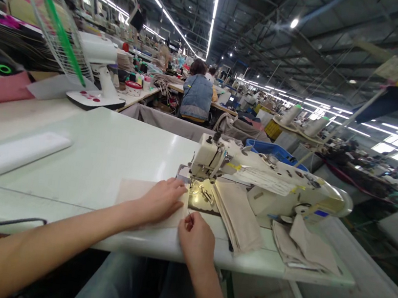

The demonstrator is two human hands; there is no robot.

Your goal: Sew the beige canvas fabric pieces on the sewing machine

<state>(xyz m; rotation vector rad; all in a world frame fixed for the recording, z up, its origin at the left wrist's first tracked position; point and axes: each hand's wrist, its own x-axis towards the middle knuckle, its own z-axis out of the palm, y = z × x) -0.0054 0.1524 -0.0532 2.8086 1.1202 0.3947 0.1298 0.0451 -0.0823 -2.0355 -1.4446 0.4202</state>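
A flat beige fabric piece (130,189) lies on the pale green sewing table, its right edge beside the needle area of a white industrial sewing machine (262,170). My left hand (162,200) rests flat on this fabric, fingers stretched toward the presser foot. Close to me, my right hand (197,237) is closed in a pinch at the fabric's near right corner. A thin dark line shows at those fingertips, too small to name. Under the machine arm, right of the lit metal needle plate (202,200), lies a stack of folded beige fabric pieces (241,219).
More beige pieces (305,248) lie at the table's right end. On the left are a white oblong device (17,150) with a cable and a white fan (101,71). Behind the machine stands a blue basket (276,152). A person in a denim vest (197,94) sits ahead.
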